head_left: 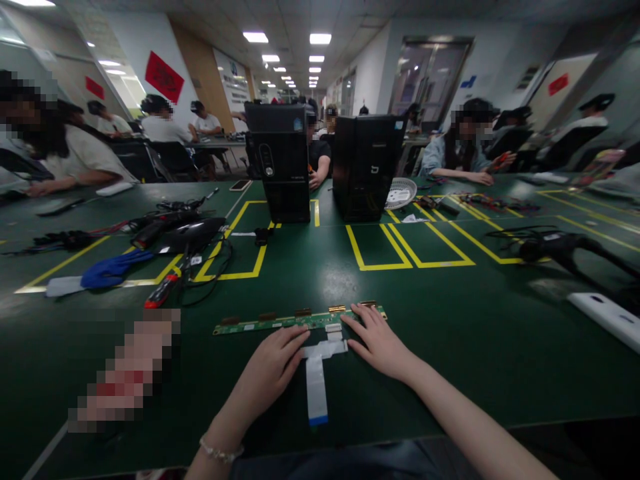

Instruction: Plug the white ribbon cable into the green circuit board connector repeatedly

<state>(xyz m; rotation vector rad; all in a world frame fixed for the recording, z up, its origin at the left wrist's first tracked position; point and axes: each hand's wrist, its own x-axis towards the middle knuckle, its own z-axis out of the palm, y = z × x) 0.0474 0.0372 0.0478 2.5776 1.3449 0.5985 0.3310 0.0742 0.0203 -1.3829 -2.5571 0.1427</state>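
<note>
A long, narrow green circuit board (285,324) lies crosswise on the table before me. A white flat ribbon cable (316,387) with a blue end is below it, its upper part folded sideways near a white connector (333,329). My left hand (275,357) rests with fingertips at the board's lower edge and thumb by the cable's left end; its fingers are stretched out and the hand is open. My right hand (377,340) is open too, fingers spread over the board's right part, thumb near the cable's right end.
Two black computer towers (285,167) stand across the green table. To the left lie a red-handled tool (161,291), a blue glove (115,268) and tangled black cables. A white power strip (607,320) is at right, beside black cables (570,250). Several people sit around.
</note>
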